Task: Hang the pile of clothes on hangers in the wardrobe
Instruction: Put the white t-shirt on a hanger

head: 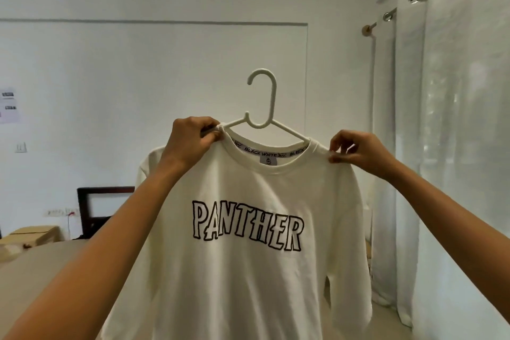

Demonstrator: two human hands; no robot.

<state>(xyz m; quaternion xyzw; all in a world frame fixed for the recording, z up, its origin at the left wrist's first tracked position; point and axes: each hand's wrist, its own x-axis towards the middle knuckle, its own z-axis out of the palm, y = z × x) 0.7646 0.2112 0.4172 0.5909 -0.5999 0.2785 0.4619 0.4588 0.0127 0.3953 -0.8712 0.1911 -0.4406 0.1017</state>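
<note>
Shirt (248, 229) on hanger (262, 96); curtains (441, 119) right, behind.

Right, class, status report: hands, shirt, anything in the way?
Cream PANTHER-print shirt on white plastic hanger, held up. Left hand pinches collar at hanger arm; right hand pinches shoulder. Wardrobe not in view.

A cream-white long-sleeved sweatshirt (248, 270) hangs upright, front toward the camera, with "PANTHER" across the chest in white letters with black outlines. Its round ribbed neck shows an inner band printed "BLACK WHITE" and a small label. A white plastic hanger (262, 107) sits inside the neck, its arms running under the shoulders and its hook standing upright above the collar, opening to the left. The sleeves drop down both sides.
</note>
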